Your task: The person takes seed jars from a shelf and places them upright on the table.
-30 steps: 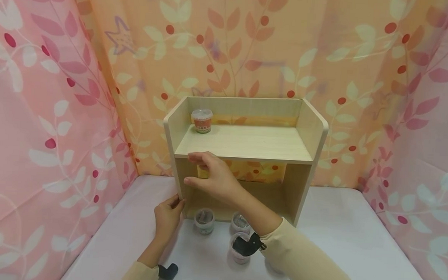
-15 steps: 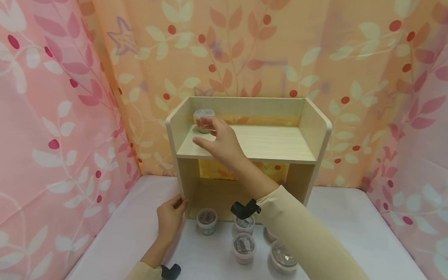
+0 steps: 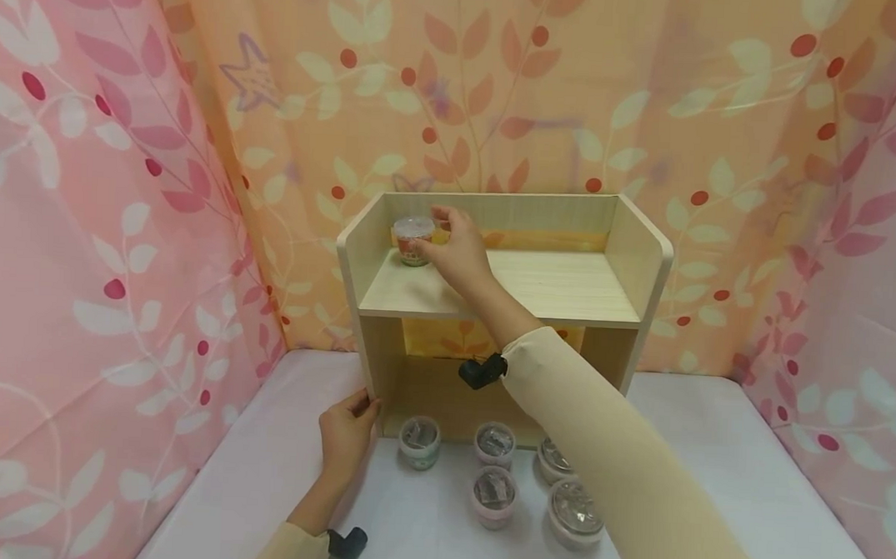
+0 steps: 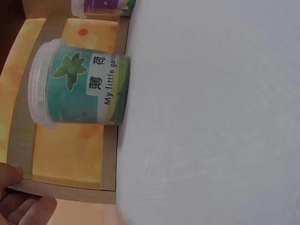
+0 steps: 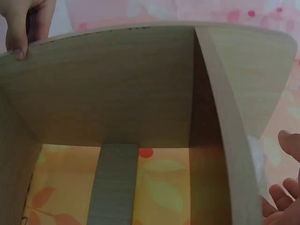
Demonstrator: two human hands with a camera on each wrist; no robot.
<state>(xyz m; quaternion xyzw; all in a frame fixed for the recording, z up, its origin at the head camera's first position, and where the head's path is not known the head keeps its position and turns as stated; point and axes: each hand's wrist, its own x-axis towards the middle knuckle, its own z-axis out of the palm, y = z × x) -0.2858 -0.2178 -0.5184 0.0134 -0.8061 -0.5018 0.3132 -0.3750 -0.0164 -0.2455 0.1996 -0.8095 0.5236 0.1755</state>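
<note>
On the left of the upper board of a small two-tier wooden shelf (image 3: 560, 284) stands a lidded plastic cup (image 3: 412, 251) with a red label. My right hand (image 3: 460, 251) is at its right side, thumb in front and fingers spread; in the right wrist view the thumb (image 5: 291, 144) looks apart from the cup, which the board mostly hides. Lower down, my left hand (image 3: 347, 429) pinches the front edge of the shelf's left side panel, thumb inside and fingers outside. Close by it, a green-labelled mint cup (image 4: 86, 84) with a white lid stands upright on the table.
Several more lidded cups stand before the shelf: two pink ones (image 3: 494, 497) in the middle and two wider tubs (image 3: 575, 512) on the right, partly under the right sleeve (image 3: 620, 462). Patterned curtains (image 3: 546, 92) enclose the white table (image 3: 710, 474).
My right hand has risen from before the shelf's upper board to the red-labelled cup. The left hand keeps its hold on the side panel. The view has shifted slightly.
</note>
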